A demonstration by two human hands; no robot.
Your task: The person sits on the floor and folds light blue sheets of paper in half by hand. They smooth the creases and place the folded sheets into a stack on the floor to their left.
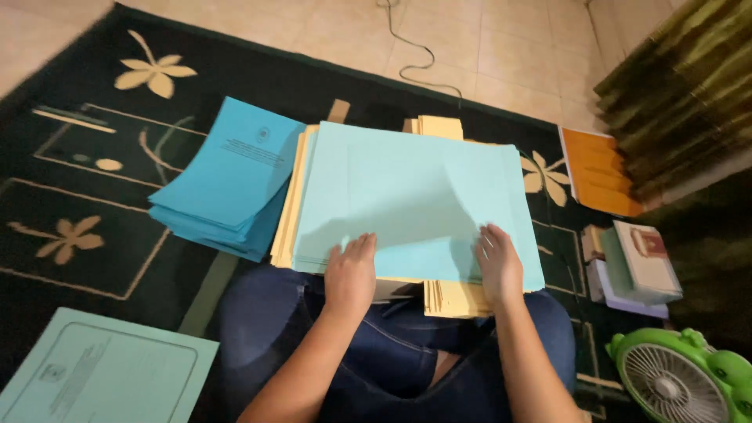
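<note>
Landmark: I take the pale blue paper stack (415,196) as my reference; it lies across the lap, its far part over the dark carpet (70,157).
Left hand (350,274): flat on the stack's near edge, left of middle, fingers together and stretched forward; it presses, nothing clasped.
Right hand (498,262): flat on the stack's near right part, fingers laid out and slightly spread, no grasp (palm down, as far as I can see).
Under the stack: cream-yellow sheets (454,298) show out at the near edge between the hands, at the left side and at the far edge.
Left of the stack: a pile of darker blue folders (227,184), touching or overlapping its left edge, fanned a little.
Near-left of the stack: one pale green printed cover (102,376), well apart, on the carpet.
Right of the stack: orange folders (599,172) at the far right; closer in, a small heap of books (638,266).
Near-right of the stack: a green fan (677,380), part cut off by the picture edge.
Beyond the stack: tiled floor (501,47) with a loose cable (415,59).
</note>
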